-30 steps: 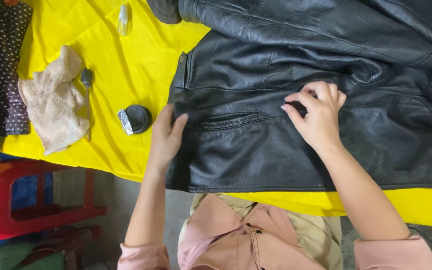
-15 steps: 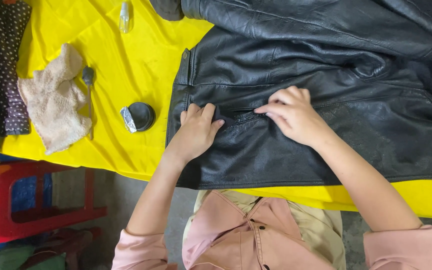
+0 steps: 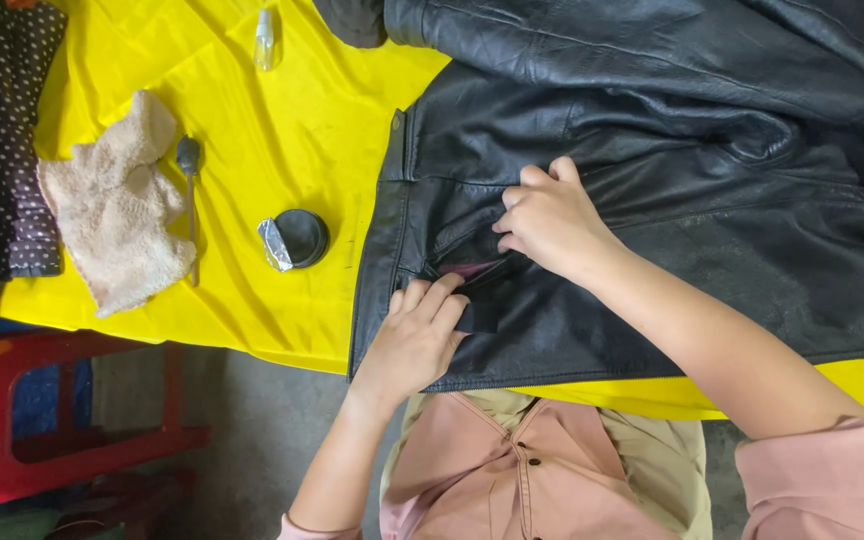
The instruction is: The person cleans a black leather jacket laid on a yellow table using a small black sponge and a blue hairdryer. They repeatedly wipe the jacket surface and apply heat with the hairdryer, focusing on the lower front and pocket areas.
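Left hand (image 3: 417, 335): fingers curling, pinching the lower pocket edge of the black leather jacket (image 3: 652, 200).
Right hand (image 3: 552, 220): fingers bent, gripping the upper pocket edge.
Jacket: lying on the yellow cloth (image 3: 282, 130).
Round tin (image 3: 297, 240): lying at 9 o'clock of the pocket.

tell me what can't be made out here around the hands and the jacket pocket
- Head view: inside of the pocket is hidden by the black leather jacket and the right hand.
- Left hand fingertips are partly tucked under a leather flap.
- The jacket's top and right are cut off by the frame edges.
- Contents of the small round tin are too dark to tell.
- The small bottle is too small to judge.
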